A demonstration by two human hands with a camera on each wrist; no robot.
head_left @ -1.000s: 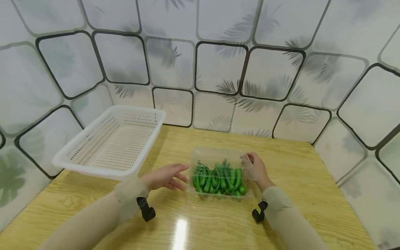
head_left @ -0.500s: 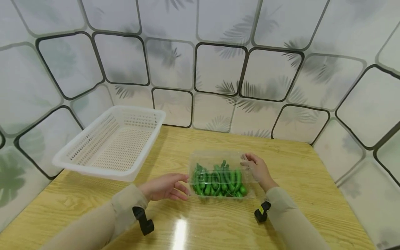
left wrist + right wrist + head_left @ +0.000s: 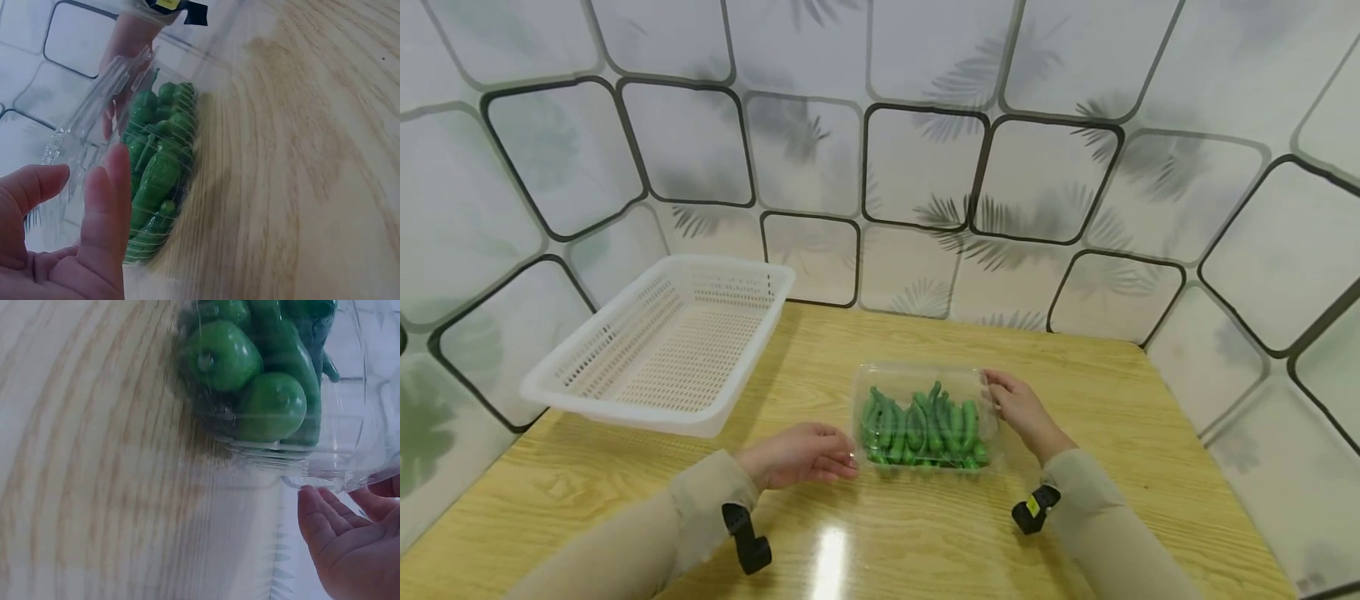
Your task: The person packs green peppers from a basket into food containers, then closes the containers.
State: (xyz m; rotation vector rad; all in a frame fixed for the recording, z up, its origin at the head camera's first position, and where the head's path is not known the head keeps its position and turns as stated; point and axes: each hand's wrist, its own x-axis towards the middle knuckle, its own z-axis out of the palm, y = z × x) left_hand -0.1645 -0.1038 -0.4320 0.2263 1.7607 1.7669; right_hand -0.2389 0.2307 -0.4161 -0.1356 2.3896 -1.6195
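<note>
A clear plastic clamshell box (image 3: 925, 462) holding several green chili peppers (image 3: 917, 429) sits on the table, its transparent lid (image 3: 917, 372) down over them. My left hand (image 3: 805, 456) is at the box's left side, thumb and fingers apart in the left wrist view, fingertips close to the wall; whether they touch is unclear. At the right end, my right hand (image 3: 1018, 408) pinches the lid's edge near the back corner. The right wrist view shows its fingers (image 3: 319, 519) below the clear rim, the thumb partly cut off. Pepper ends (image 3: 269, 406) show through the wall.
A white perforated plastic basket (image 3: 730, 387) stands to the left, behind my left forearm. The wooden table (image 3: 940, 533) runs back to a patterned wall covering (image 3: 820, 150). A small black camera (image 3: 748, 542) is strapped to each wrist.
The lid has come down over the peppers, with my right hand at its edge. My left hand has moved slightly nearer to me, and its fingers have drawn closer together.
</note>
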